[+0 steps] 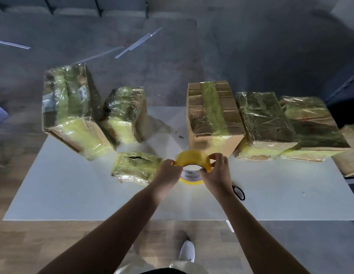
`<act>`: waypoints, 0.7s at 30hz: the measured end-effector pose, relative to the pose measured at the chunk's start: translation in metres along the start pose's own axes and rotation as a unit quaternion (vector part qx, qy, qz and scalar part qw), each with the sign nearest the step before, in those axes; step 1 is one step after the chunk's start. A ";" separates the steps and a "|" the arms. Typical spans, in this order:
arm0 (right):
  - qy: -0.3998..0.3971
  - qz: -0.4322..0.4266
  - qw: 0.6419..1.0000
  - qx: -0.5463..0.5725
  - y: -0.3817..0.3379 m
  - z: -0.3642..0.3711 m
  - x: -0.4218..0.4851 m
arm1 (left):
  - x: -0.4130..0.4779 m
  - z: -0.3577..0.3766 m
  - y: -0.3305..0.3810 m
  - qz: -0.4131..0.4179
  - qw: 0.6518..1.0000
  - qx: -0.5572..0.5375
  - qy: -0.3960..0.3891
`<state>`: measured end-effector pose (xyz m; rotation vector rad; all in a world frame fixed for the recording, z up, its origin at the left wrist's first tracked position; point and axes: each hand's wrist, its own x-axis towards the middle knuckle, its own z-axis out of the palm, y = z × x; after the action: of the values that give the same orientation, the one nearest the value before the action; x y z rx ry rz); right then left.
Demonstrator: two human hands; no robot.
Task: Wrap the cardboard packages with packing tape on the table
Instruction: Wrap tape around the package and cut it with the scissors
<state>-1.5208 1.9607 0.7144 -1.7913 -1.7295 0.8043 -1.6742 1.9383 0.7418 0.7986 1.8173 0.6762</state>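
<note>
Left hand [169, 171], right hand [216, 171]: both grasp the tape roll [192, 157], held upright over the table [73, 194].
Scissors [239, 191]: flat, just right of the hands.
Small package [135, 168]: taped, left of the roll.
Boxes [211, 115]: taped, two groups along the far side.

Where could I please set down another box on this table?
The table is bare at its near-left corner, in front of the large left package and left of the small flat package. A second bare patch lies right of the scissors, in front of the right-hand packages. The far edge is crowded.
</note>
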 end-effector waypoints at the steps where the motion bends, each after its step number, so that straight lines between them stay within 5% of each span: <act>1: -0.011 -0.002 1.000 0.004 -0.005 0.000 0.002 | -0.001 -0.007 0.003 0.010 1.000 -0.005 0.004; 7: -0.020 -0.017 0.999 -0.018 -0.040 0.006 0.006 | -0.006 -0.048 0.015 0.048 0.997 -0.044 0.037; 17: 0.017 -0.193 0.980 -0.054 -0.107 0.020 0.002 | -0.008 -0.122 0.006 0.022 0.979 -0.200 0.040; 21: -0.060 -0.205 0.976 -0.029 -0.126 0.026 0.005 | -0.003 -0.143 -0.002 -0.009 0.972 -0.235 0.021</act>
<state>-1.6266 1.9713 0.7872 -1.3672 -2.1250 0.6997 -1.8075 1.9216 0.7915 0.4515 1.6040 1.0659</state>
